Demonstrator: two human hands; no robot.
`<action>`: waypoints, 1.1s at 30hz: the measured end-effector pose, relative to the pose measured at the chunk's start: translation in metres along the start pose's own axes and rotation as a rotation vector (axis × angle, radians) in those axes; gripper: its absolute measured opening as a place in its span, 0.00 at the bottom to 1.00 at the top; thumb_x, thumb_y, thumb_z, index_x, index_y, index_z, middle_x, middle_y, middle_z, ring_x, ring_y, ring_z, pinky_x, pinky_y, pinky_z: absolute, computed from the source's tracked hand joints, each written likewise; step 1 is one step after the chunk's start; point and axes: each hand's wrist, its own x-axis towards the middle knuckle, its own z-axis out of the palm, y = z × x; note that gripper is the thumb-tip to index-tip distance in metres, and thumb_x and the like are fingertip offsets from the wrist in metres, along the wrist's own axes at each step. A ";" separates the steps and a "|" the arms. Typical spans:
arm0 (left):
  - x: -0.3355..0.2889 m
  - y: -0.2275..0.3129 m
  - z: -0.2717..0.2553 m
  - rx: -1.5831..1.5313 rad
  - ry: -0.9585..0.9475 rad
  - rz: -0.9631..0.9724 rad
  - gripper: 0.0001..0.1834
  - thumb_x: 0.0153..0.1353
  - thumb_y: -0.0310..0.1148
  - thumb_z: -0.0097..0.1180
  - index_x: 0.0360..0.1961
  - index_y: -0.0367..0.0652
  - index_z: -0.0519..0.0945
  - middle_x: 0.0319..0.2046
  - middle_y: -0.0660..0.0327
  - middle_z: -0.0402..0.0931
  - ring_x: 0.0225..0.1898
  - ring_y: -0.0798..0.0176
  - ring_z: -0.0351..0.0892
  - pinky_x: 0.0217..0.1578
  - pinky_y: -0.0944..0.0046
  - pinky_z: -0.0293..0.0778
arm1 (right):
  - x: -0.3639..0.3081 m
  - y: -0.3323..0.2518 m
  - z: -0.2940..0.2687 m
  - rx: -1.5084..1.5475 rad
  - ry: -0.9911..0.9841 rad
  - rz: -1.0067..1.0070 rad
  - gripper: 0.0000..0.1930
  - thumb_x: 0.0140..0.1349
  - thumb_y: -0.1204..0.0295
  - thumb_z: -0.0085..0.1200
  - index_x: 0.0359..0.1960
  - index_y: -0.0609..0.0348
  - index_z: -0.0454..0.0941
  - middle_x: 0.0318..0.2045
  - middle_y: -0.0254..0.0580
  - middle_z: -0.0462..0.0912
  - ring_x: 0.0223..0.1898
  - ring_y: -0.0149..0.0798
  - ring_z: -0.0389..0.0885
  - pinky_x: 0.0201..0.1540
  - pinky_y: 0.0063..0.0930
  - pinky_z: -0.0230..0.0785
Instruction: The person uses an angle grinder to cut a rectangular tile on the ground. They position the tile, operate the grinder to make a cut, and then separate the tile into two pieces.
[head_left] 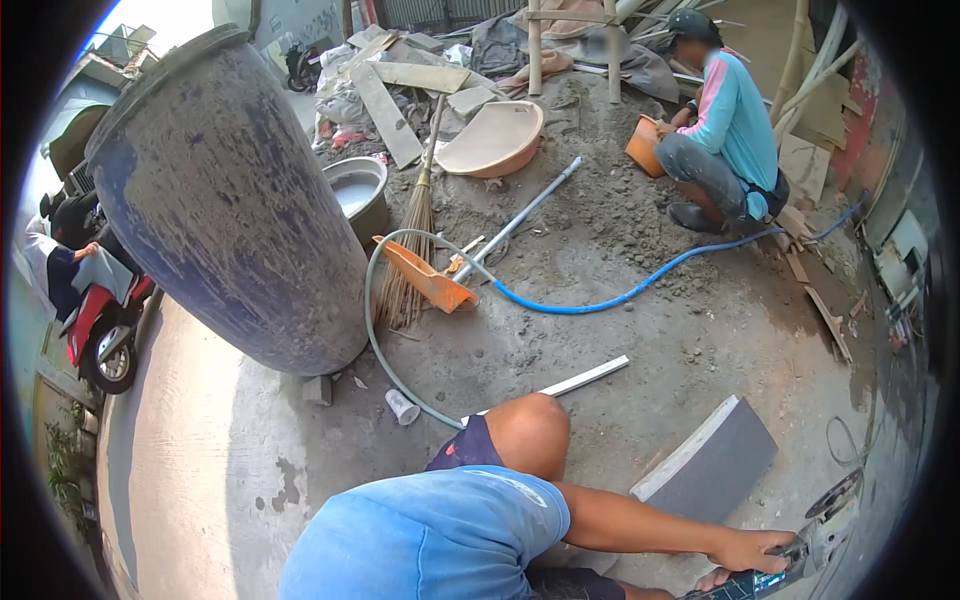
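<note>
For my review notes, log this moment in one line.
Left hand: gripping power tool | right hand: partly visible, at tool | nearby: grey slab | co-worker: crouching, at orange container

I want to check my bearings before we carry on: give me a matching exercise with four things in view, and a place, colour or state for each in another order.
Things
1. power tool
2. slab
3. dustpan
4. cup

Places, colours, states
A. orange, beside the broom
B. gripped by a hand at the lower right
C. whitish, near the foot of the large barrel
D. dark grey face, pale edge, on the ground

Right pairs: 1-B, 2-D, 3-A, 4-C
</note>
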 end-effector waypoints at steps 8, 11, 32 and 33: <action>0.004 0.000 -0.027 -0.332 -0.194 0.027 0.40 0.64 0.52 0.57 0.64 0.37 0.54 0.36 0.49 0.72 0.10 0.56 0.76 0.08 0.58 0.80 | 0.017 0.011 0.028 -0.176 0.027 0.012 0.40 0.42 0.62 0.68 0.56 0.69 0.63 0.41 0.55 0.76 0.39 0.48 0.82 0.42 0.38 0.80; 0.011 -0.014 -0.032 -0.336 -0.234 -0.017 0.43 0.60 0.54 0.61 0.62 0.34 0.57 0.36 0.51 0.73 0.09 0.55 0.75 0.04 0.59 0.76 | 0.019 0.012 0.027 -0.198 0.030 0.006 0.40 0.41 0.62 0.68 0.56 0.69 0.63 0.41 0.55 0.76 0.39 0.48 0.82 0.42 0.38 0.80; -0.018 0.015 -0.026 -0.536 -0.137 -0.046 0.31 0.64 0.56 0.55 0.41 0.32 0.71 0.22 0.57 0.75 0.06 0.63 0.70 0.05 0.68 0.71 | -0.001 0.007 0.020 -0.297 0.140 -0.035 0.40 0.39 0.63 0.69 0.54 0.68 0.64 0.40 0.53 0.76 0.38 0.46 0.81 0.40 0.36 0.79; -0.016 0.008 -0.029 -0.538 -0.132 -0.048 0.31 0.64 0.56 0.55 0.41 0.32 0.71 0.22 0.57 0.75 0.06 0.63 0.70 0.05 0.68 0.71 | -0.001 0.008 0.021 -0.298 0.139 -0.032 0.40 0.39 0.63 0.69 0.54 0.68 0.64 0.40 0.53 0.76 0.38 0.46 0.81 0.40 0.35 0.79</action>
